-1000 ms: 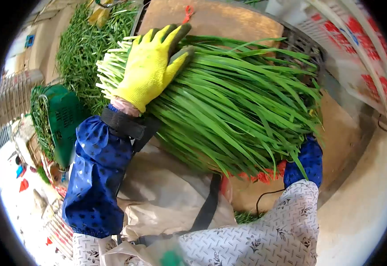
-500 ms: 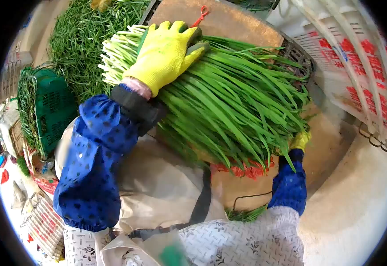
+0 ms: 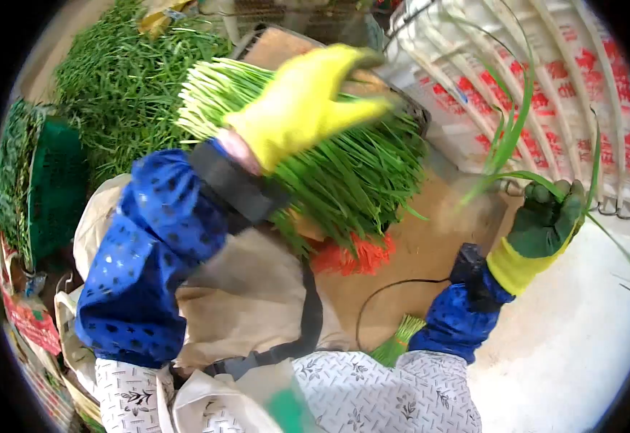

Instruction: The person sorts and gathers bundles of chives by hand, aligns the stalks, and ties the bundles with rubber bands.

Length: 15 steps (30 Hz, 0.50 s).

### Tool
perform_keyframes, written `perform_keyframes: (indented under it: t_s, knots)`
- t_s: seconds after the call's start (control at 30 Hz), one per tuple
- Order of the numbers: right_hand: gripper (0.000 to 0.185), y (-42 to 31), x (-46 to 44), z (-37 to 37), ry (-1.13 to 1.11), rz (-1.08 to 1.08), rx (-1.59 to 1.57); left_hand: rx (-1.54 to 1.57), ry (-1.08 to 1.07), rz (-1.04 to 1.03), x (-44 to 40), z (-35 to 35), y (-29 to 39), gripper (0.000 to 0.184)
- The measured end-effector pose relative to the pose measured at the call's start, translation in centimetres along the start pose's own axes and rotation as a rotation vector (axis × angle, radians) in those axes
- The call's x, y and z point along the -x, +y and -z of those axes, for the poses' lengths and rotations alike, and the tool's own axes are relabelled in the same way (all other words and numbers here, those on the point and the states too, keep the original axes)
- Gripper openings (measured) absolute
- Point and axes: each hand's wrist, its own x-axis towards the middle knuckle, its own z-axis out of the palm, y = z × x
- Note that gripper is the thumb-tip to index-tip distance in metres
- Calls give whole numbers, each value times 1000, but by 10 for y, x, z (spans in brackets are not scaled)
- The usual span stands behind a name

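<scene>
A thick pile of garlic chives point(image 3: 358, 180), pale stem ends to the left and green leaves to the right, lies on a brown board. My left hand point(image 3: 300, 108), in a yellow glove and blurred, is over the pile with thumb and fingers apart. Out to the right, my right hand point(image 3: 546, 216) has its dark green glove palm showing and its fingers partly curled but apart. Loose chive leaves point(image 3: 513, 133) hang in the air around it, and some cross its fingertips. Whether any leaf is gripped there is hard to see.
Red ties point(image 3: 355, 254) lie at the board's near edge point(image 3: 401, 289). A small tied chive bundle point(image 3: 398, 343) is near my right sleeve. Loose greens point(image 3: 134, 94) are heaped at the back left, beside a green crate point(image 3: 55, 191). White ribbed bags with red print point(image 3: 466, 94) stand at right.
My right hand has come out from beside the leaf ends, moving up and right, with loose leaves now around it. My left hand has lifted slightly, its thumb and fingers spread.
</scene>
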Motion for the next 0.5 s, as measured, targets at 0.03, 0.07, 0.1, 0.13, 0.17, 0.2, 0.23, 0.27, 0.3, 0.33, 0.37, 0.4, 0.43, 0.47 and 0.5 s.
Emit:
perform_keyframes:
  t_s: [0.03, 0.07, 0.1, 0.13, 0.17, 0.2, 0.23, 0.27, 0.3, 0.33, 0.37, 0.4, 0.43, 0.47, 0.5]
  knots:
    - [26, -1, 5, -23, 23, -12, -148, 164, -86, 108, 2, -3, 17, 57]
    - [26, -2, 13, -47, 48, -31, -294, 291, -126, 161, 8, -9, 21, 61]
    - [26, 1, 16, -70, 181, -18, -331, 325, -153, 221, 16, -11, 34, 63]
    - [26, 4, 23, -87, 118, -51, -322, 557, -297, 332, 22, -10, 38, 63]
    - [26, 9, 30, -100, 59, -79, -310, 677, -252, 279, 30, -12, 43, 60]
    - [27, 12, 35, -109, 2, -111, -293, 799, -211, 228, 36, -17, 46, 57]
    - [27, 9, 40, -122, -37, -171, -336, 799, -243, 298, 40, -20, 43, 55]
    - [27, 9, 47, -124, 32, -205, -337, 798, -276, 374, 46, -21, 36, 53]
    - [27, 14, 55, -125, 101, -244, -345, 789, -308, 457, 53, -21, 30, 50]
    - [28, 21, 63, -130, 169, -287, -362, 722, -329, 445, 60, -18, 23, 47]
    - [27, 24, 69, -121, -6, -303, -411, 655, -352, 434, 65, -17, 17, 45]
    - [28, 25, 78, -119, 19, -298, -422, 594, -378, 423, 68, -17, 13, 42]
    - [29, 27, 83, -107, 5, -303, -214, 491, -396, 387, 66, -19, 11, 40]
    - [30, 28, 91, -95, 20, -277, -140, 471, -415, 439, 64, -24, 10, 36]
    - [32, 30, 98, -84, 36, -253, -65, 345, -329, 344, 59, -29, 11, 33]
